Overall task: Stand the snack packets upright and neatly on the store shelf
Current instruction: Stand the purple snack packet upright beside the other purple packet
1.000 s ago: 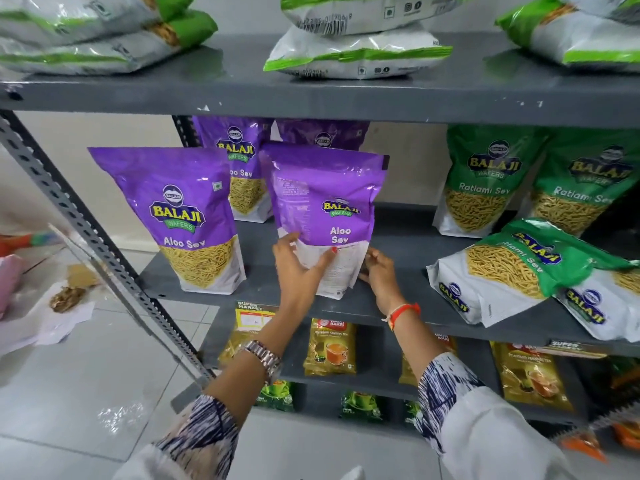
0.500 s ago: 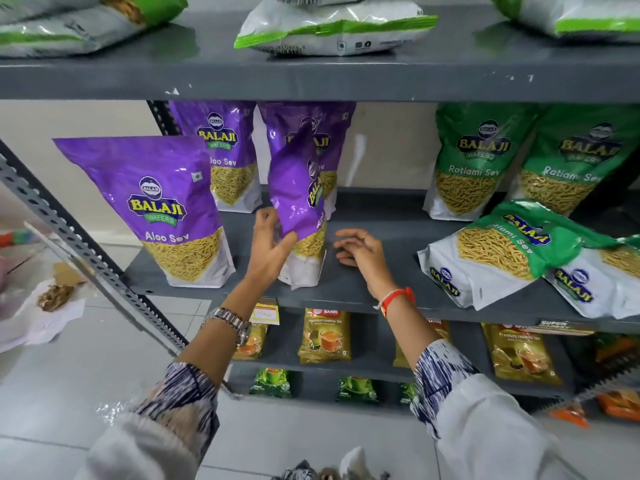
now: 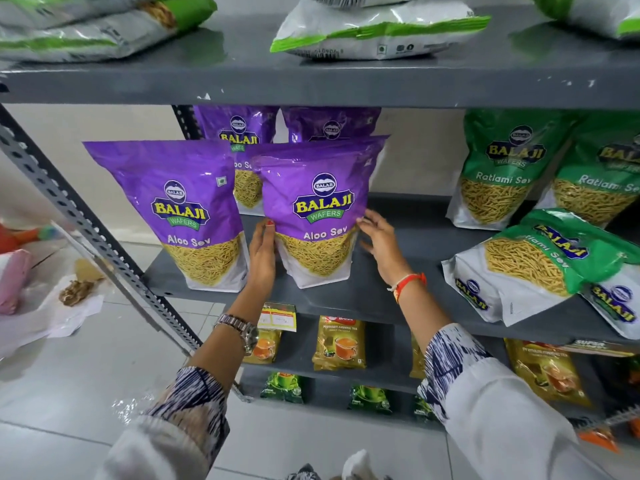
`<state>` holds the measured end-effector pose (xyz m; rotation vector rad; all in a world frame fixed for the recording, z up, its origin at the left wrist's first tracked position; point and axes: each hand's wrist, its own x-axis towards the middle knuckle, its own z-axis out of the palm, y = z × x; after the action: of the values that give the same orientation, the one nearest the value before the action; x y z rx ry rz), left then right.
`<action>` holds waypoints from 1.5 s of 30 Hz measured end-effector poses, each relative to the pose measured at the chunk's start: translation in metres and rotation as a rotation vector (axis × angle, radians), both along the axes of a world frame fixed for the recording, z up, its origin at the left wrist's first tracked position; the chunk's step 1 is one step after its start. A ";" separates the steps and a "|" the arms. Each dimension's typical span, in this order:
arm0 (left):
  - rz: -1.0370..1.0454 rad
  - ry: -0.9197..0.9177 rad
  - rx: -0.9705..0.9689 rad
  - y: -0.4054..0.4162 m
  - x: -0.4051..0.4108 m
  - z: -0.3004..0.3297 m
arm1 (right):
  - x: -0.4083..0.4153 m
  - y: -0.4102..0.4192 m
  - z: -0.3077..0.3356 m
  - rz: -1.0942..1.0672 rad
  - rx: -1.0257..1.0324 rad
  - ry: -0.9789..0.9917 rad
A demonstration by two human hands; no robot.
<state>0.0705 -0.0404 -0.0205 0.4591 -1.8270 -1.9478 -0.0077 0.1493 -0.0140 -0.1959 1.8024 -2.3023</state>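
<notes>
Two hands flank one purple Aloo Sev packet [image 3: 320,216] standing upright near the front edge of the grey middle shelf [image 3: 391,292]. The left hand [image 3: 261,259] lies flat against the packet's left side, fingers straight, pressing rather than clasping, squeezed into the narrow gap beside a second upright Aloo Sev packet [image 3: 180,216] at the shelf's left end. The right hand [image 3: 381,247] is spread loose, its fingertips [image 3: 363,221] at the packet's right edge; whether they touch cannot be told, and it grips nothing. Bare shelf lies open to the right of that hand, as far as a green Ratlami Sev packet [image 3: 530,268] lying on its side, with another toppled one [image 3: 613,299] partly under it at the picture's edge. Behind, two more purple packets [image 3: 239,133] stand against the wall, and two green Ratlami Sev packets [image 3: 502,171] stand at the back right. The upper shelf [image 3: 311,88] hangs low over the packet tops, leaving little headroom. The handled packet faces forward, label legible, top seam slightly creased, yellow sev showing through its lower window.
</notes>
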 end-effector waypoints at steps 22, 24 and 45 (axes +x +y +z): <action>0.405 0.166 0.149 0.012 0.000 -0.003 | 0.048 -0.013 -0.021 -0.205 -0.023 0.092; 0.400 0.164 0.134 0.013 0.001 -0.003 | 0.050 -0.013 -0.020 -0.215 -0.027 0.091; 0.142 0.168 0.058 0.008 0.025 -0.006 | 0.064 -0.003 -0.020 -0.326 -0.068 0.089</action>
<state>0.0956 -0.0320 -0.0262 0.4180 -1.5942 -1.8867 0.0567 0.1467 -0.0335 -0.0141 1.9238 -2.6151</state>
